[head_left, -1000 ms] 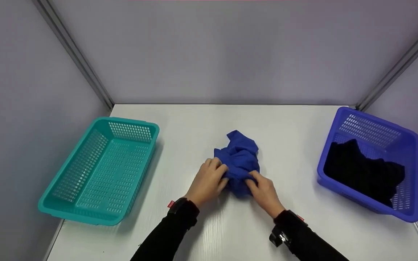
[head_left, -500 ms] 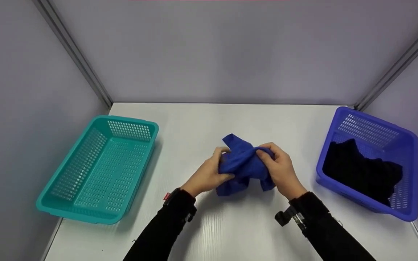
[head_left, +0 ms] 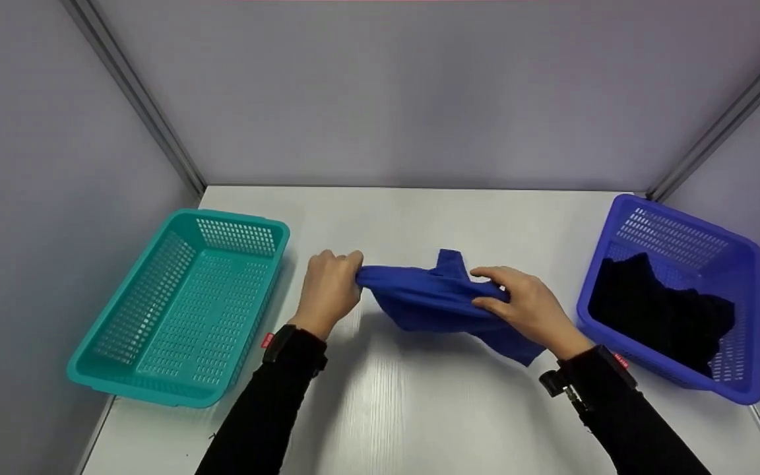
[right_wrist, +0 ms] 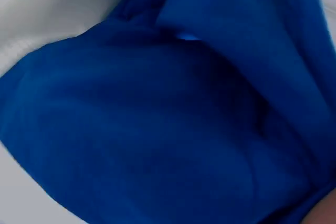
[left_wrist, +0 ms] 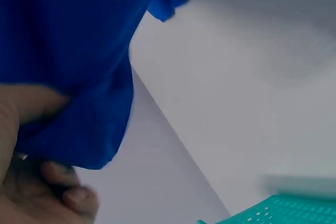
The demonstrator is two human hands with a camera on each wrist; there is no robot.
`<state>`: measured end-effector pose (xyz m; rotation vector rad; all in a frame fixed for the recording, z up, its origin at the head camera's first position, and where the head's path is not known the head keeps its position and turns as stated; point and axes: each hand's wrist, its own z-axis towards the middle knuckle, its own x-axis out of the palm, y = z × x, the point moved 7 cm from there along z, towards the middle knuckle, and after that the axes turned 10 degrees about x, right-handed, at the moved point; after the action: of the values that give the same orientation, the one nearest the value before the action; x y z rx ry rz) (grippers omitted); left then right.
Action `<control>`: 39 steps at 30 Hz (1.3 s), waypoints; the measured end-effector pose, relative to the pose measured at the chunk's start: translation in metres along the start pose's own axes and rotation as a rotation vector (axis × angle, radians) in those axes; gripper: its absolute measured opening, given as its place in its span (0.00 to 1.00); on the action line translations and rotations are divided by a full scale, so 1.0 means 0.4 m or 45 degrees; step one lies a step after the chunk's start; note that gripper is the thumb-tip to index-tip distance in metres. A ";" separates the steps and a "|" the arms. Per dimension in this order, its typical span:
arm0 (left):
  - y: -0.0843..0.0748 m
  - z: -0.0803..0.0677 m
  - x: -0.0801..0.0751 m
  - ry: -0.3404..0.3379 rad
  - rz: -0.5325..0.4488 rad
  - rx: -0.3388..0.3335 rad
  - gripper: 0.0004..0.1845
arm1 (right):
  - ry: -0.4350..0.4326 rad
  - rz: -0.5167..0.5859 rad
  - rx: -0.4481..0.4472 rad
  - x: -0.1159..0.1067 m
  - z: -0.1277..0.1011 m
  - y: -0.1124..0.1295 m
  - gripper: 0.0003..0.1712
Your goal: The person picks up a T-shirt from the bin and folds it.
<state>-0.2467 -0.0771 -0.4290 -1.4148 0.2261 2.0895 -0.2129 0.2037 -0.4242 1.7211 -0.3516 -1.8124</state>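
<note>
Head view, centre of the frame: my left hand (head_left: 327, 290) and my right hand (head_left: 530, 309) hold a crumpled royal-blue fabric garment (head_left: 436, 300) stretched between them, above the white wood-grain worktop (head_left: 419, 409). The fingers (head_left: 353, 260) of my left hand are curled round the cloth's left end, pinching it at the upper edge. The fingers (head_left: 492, 274) of my right hand close over the cloth's right part, thumb beneath, and a loose tail of fabric hangs below that hand toward the lower right. A small flap stands up from the cloth's top edge between the two hands.

Left of the frame: a teal perforated plastic basket (head_left: 123, 369) sits on the worktop, well apart from my left hand. Right of the frame: a blue perforated plastic basket (head_left: 743, 264) sits tilted, holding a heap of black cloth (head_left: 664, 316); it lies near my right hand without touching it.

Left wrist view: the blue cloth fills the upper left, my fingers (left_wrist: 58, 192) curled beneath its hem at the lower left; a corner of the teal basket shows at the lower right.

Right wrist view: blue fabric fills nearly the whole frame.
</note>
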 end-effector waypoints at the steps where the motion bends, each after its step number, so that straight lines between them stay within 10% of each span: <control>1: 0.002 0.002 -0.011 -0.063 -0.018 0.000 0.12 | -0.029 -0.047 0.003 -0.003 0.000 -0.005 0.24; 7: 0.015 0.017 -0.049 -0.246 -0.564 -0.133 0.15 | -0.297 -0.227 0.054 -0.048 0.006 -0.032 0.14; 12: 0.035 0.031 -0.065 -0.285 -0.881 -0.331 0.10 | -0.408 0.207 0.311 -0.115 0.014 -0.084 0.07; 17: 0.048 0.037 -0.065 -0.283 -0.747 -0.454 0.08 | -0.225 0.874 0.552 -0.111 0.005 -0.091 0.11; 26: -0.046 0.043 -0.028 -0.227 -0.407 -0.415 0.17 | 0.202 1.292 0.552 0.054 -0.029 0.020 0.10; 29: -0.092 0.043 -0.008 -0.197 -0.548 -0.361 0.19 | 0.319 1.426 0.483 0.099 -0.034 0.070 0.09; 35: -0.153 0.025 0.041 0.063 -1.230 -0.342 0.23 | 0.447 1.536 0.353 0.133 -0.032 0.145 0.07; 39: -0.162 0.011 0.042 0.187 -1.269 -0.210 0.39 | 0.587 1.420 0.226 0.131 -0.035 0.171 0.27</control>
<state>-0.2181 -0.0166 -0.4301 -1.3615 -0.5143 1.1949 -0.1812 0.1226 -0.4286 1.4866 -1.0282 -0.5833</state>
